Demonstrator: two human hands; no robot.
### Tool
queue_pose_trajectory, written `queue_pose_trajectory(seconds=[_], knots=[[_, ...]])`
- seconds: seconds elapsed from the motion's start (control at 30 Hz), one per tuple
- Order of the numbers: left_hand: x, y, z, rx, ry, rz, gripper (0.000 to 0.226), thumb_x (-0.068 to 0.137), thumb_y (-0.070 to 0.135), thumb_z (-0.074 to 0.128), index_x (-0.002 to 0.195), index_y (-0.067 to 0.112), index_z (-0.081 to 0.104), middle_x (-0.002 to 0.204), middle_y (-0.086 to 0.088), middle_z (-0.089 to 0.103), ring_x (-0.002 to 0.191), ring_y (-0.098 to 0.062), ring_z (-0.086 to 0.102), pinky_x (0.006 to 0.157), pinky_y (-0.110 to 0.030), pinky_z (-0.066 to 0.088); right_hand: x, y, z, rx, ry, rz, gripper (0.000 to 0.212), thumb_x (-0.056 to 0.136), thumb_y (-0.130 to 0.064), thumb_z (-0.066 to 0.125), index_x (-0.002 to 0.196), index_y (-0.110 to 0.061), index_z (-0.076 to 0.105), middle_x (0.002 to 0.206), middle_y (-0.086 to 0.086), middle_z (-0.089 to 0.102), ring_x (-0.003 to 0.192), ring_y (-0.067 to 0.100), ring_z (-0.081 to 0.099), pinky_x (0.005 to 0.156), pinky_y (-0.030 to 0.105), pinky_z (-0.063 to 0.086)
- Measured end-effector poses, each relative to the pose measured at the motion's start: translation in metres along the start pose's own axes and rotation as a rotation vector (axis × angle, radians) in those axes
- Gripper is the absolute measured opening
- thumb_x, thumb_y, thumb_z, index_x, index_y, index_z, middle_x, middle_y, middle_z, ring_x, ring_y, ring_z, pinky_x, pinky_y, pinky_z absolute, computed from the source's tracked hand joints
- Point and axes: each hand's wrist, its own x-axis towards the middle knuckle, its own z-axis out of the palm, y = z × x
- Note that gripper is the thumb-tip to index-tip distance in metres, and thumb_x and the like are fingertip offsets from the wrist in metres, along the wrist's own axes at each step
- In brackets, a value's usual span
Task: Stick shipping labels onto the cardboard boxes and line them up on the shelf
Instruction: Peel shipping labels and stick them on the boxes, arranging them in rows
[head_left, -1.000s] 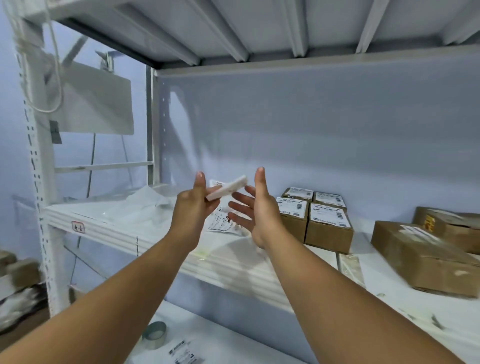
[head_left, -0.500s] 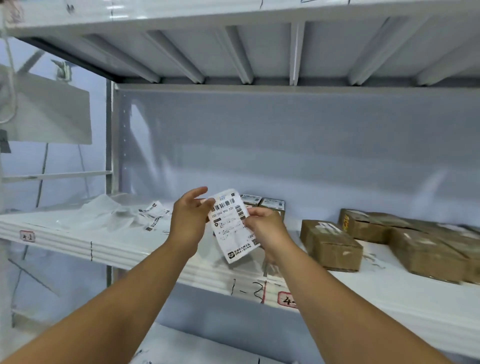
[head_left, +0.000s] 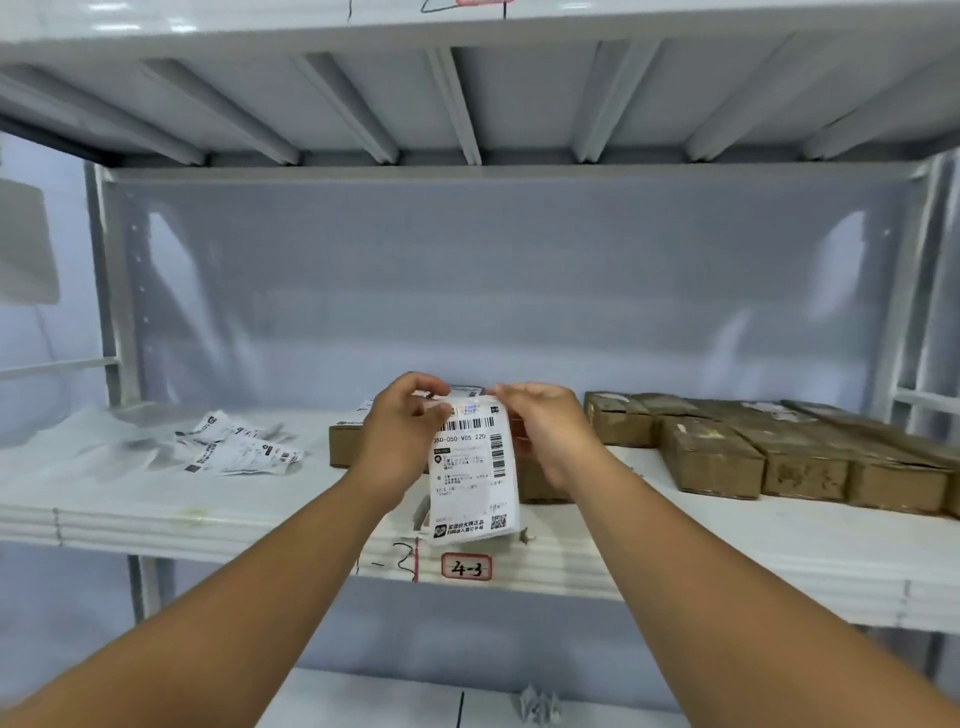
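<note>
My left hand (head_left: 402, 431) and right hand (head_left: 545, 431) hold 1 shipping label (head_left: 472, 478) upright in front of the shelf (head_left: 208, 514). The fingers (head_left: 431, 385) of each hand pinch a top corner, and the printed side faces me. A cardboard box (head_left: 345, 449) sits partly hidden behind my hands. A row of brown boxes (head_left: 711, 462) stands to the right, and loose labels (head_left: 234, 449) lie to the left.

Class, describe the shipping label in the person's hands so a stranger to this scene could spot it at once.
On the white shelf, find the red-framed tag marked 4-3 on the front edge. Just above it a shipping label hangs upright, pinched at its top by the left hand and right hand. Unlike the loose labels lying further left, it is held up.
</note>
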Motion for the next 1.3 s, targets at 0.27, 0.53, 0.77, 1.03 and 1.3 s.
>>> queue_pose_trajectory(seconds=[0.27, 0.53, 0.77, 1.03, 1.3], knots=[[-0.010, 0.001, 0.037, 0.477, 0.123, 0.326, 0.017, 0.086, 0.007, 0.060, 0.088, 0.023, 0.059, 0.099, 0.004, 0.044, 0.099, -0.013, 0.044, 0.080, -0.027, 0.041, -0.004, 0.001, -0.029, 0.074, -0.018, 0.000, 0.017, 0.089, 0.003, 0.058, 0.077, -0.008, 0.062, 0.072, 0.005, 0.063, 0.061, 0.012, 0.063, 0.062, 0.026, 0.057], [-0.020, 0.000, 0.056, 0.718, 0.046, 0.501, 0.017, 0.089, 0.027, 0.061, 0.105, 0.031, 0.067, 0.097, 0.009, 0.050, 0.098, -0.009, 0.048, 0.081, -0.027, 0.019, -0.004, 0.005, -0.032, 0.143, 0.009, 0.090, 0.007, 0.089, 0.001, 0.060, 0.087, -0.006, 0.062, 0.084, 0.008, 0.065, 0.071, 0.014, 0.062, 0.063, 0.021, 0.056], [-0.017, -0.001, 0.047, 0.657, 0.056, 0.501, 0.005, 0.086, 0.022, 0.066, 0.088, 0.019, 0.070, 0.095, 0.009, 0.046, 0.092, -0.008, 0.039, 0.081, -0.023, 0.021, 0.000, 0.010, -0.028, 0.178, 0.001, 0.133, 0.019, 0.090, 0.009, 0.053, 0.085, -0.008, 0.061, 0.096, 0.015, 0.064, 0.080, 0.020, 0.063, 0.067, 0.024, 0.057], [-0.028, 0.010, 0.029, 0.640, -0.051, 0.701, 0.011, 0.096, 0.014, 0.045, 0.093, 0.010, 0.055, 0.080, 0.001, 0.056, 0.078, -0.022, 0.050, 0.066, -0.034, 0.034, 0.012, 0.009, -0.025, -0.165, 0.183, 0.046, 0.036, 0.085, 0.012, 0.044, 0.074, -0.015, 0.066, 0.093, 0.011, 0.064, 0.082, 0.031, 0.064, 0.069, 0.041, 0.057], [-0.028, 0.027, 0.007, 0.304, 0.121, 0.453, 0.016, 0.089, 0.016, 0.061, 0.085, 0.025, 0.049, 0.081, 0.013, 0.059, 0.081, -0.006, 0.058, 0.061, -0.013, 0.040, 0.004, 0.001, -0.040, -0.333, 0.462, -0.064, 0.048, 0.082, 0.015, 0.029, 0.077, -0.011, 0.068, 0.082, -0.001, 0.056, 0.064, 0.004, 0.045, 0.051, 0.019, 0.038]])
